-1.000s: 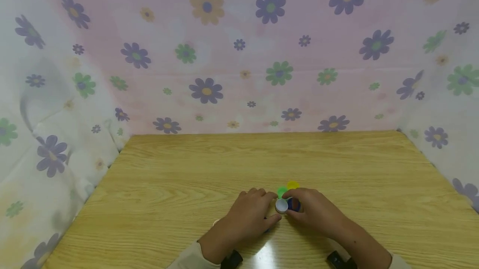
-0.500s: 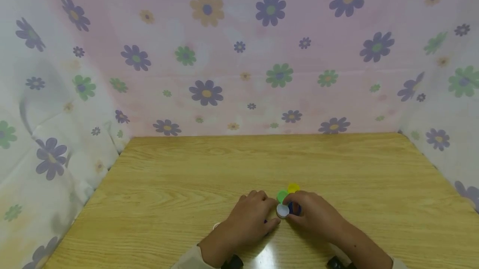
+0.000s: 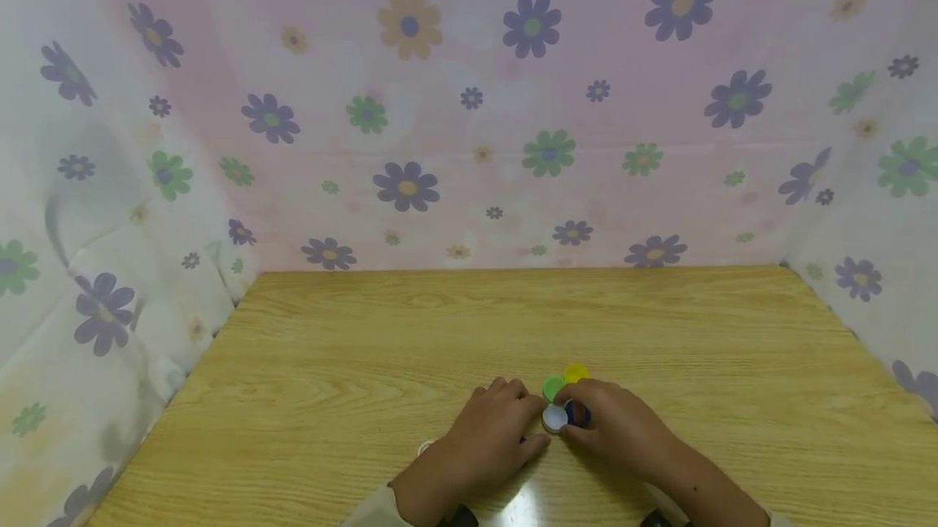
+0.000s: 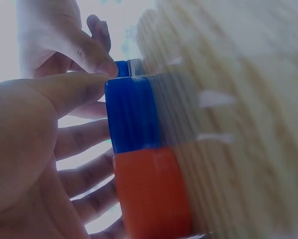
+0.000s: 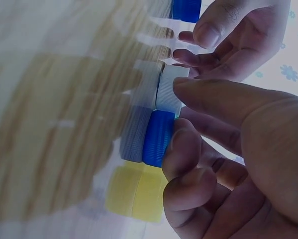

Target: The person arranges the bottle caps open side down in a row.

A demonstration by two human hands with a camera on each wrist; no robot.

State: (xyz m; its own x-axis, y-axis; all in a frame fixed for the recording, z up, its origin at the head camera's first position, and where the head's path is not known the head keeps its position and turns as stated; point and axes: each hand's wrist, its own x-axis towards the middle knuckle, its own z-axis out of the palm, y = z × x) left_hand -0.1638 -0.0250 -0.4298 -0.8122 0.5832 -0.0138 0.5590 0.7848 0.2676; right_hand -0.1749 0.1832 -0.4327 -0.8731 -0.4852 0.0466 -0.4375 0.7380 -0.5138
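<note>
My right hand [image 3: 623, 429] pinches a white bottle cap [image 3: 554, 419] between thumb and forefinger; the cap lies on the table with its hollow side up. Under that hand's curled fingers is a dark blue cap [image 5: 158, 137], right beside the white one. A green cap [image 3: 554, 388] and a yellow cap [image 3: 576, 373] lie just beyond them. My left hand [image 3: 494, 429] arches over another blue cap [image 4: 134, 114] and an orange cap [image 4: 153, 194], largely hidden from the head view. Its thumb rests at the blue cap's edge, its fingers loosely spread behind both.
A white ring-like rim [image 3: 425, 448] shows on the table beside the left wrist. The glossy wooden table [image 3: 366, 331] mirrors the caps. Flowered cloth [image 3: 454, 120] hangs along the back and both sides.
The table, caps and hands all sit slightly lower in the head view. More of the green cap shows between the hands, and the hands keep nearly the same pose.
</note>
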